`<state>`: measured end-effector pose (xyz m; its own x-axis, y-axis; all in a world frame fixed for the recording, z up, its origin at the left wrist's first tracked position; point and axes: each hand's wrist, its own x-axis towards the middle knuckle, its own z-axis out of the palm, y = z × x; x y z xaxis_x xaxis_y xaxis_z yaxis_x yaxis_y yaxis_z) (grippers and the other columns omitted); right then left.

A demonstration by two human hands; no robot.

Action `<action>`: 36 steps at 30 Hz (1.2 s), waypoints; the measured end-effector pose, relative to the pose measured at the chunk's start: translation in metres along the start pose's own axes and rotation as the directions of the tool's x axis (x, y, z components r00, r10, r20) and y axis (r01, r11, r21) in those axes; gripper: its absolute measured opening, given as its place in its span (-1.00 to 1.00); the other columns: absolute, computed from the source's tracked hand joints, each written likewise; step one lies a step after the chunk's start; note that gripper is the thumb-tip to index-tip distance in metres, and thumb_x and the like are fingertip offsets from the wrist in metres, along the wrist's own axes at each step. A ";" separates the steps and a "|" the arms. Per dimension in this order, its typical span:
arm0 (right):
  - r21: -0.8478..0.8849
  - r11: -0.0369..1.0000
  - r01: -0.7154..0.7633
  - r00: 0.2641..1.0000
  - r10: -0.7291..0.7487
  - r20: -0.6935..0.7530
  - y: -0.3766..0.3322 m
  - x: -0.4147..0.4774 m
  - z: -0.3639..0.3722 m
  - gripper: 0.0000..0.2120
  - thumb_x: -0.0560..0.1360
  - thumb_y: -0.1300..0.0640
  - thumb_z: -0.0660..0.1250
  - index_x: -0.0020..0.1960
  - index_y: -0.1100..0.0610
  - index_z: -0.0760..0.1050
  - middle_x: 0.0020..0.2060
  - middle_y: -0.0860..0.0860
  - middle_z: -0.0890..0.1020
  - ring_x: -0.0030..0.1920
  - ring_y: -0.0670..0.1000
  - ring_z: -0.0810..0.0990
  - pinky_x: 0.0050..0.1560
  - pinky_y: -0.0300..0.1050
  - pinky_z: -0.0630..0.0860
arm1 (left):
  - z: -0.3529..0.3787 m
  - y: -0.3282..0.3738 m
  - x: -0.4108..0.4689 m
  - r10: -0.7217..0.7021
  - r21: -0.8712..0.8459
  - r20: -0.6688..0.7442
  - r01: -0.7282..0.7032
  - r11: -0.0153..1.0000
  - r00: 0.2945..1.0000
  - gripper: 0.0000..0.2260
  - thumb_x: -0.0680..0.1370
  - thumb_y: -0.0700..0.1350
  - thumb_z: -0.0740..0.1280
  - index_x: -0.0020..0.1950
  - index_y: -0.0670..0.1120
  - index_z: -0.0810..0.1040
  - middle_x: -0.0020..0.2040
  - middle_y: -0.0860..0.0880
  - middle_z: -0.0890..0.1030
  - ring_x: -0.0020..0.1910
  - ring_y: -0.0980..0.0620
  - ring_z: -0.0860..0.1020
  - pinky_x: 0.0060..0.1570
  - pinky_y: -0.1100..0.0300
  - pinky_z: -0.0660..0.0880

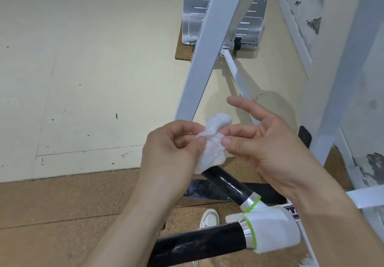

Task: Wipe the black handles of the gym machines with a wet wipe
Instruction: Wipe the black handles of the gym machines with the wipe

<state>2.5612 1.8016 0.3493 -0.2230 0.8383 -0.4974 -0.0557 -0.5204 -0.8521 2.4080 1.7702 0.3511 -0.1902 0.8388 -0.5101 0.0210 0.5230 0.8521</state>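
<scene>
the floor is in two parts: a pale cream sheet (72, 69), scuffed and speckled with dark marks, and nearer the camera a brown cork-like mat (62, 214) with seams running across it. a white machine frame (207, 48) slants up through the middle of the view, and behind it a ribbed metal footplate (252, 20) sits on a small piece of the same brown mat. a thin white rod (236, 73) runs down from a pivot by the plate. at the right stands a grey-white upright (340, 92) with chipped, dark patches.

no bins or boxes show anywhere.

the wet wipe (214, 140) is crumpled and held in the air between both hands, above the handles and apparently not touching them, though its lower corner overlaps one in this view. the left hand (172, 148) pinches its left edge with curled fingers; the right hand (264, 140) pinches the right side with thumb and forefinger, the other fingers spread open.

below, two black handles meet at a white joint (272, 227) with green rings: the upper handle (226, 183) angles away, the lower handle (199, 244) runs leftward. a white shoe (209, 218) shows between them.
</scene>
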 end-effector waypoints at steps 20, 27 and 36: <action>0.010 0.997 0.074 0.969 -0.069 -0.238 0.016 -0.021 -0.017 -0.74 0.43 0.46 0.31 -0.24 0.15 0.64 -0.31 0.04 0.63 -0.22 0.01 0.63 -0.19 -0.30 0.57 | 0.020 -0.011 -0.013 -0.055 0.104 0.246 0.030 0.994 0.968 -0.93 0.49 -0.18 0.39 -0.16 -0.05 0.67 -0.35 -0.04 0.67 -0.39 0.12 0.60 -0.30 0.30 0.56; -0.795 0.605 -0.048 0.999 0.031 -0.037 0.034 -0.045 -0.031 -0.88 0.39 0.03 0.47 -0.07 -0.05 0.68 -0.20 -0.19 0.69 -0.13 -0.23 0.61 -0.06 -0.32 0.51 | 0.031 -0.039 -0.013 0.005 0.617 0.301 -0.199 0.761 0.954 -0.93 0.41 -0.05 0.44 -0.21 0.07 0.56 -0.30 0.12 0.60 -0.33 0.26 0.53 -0.33 0.39 0.42; -0.914 0.269 0.305 0.949 -0.163 0.269 0.046 -0.012 -0.008 -0.83 0.47 0.09 0.26 -0.10 0.00 0.64 -0.24 0.00 0.60 -0.17 0.07 0.55 -0.14 0.01 0.48 | 0.008 -0.050 -0.016 0.026 0.620 0.215 -0.157 0.769 0.976 -0.91 0.48 -0.04 0.37 -0.13 0.17 0.57 -0.25 0.21 0.61 -0.22 0.31 0.55 -0.19 0.34 0.49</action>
<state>2.5691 1.7684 0.3147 -0.4641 0.8371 -0.2895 0.8064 0.2641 -0.5292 2.4181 1.7317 0.3157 0.0260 0.8650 -0.5010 0.6544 0.3642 0.6627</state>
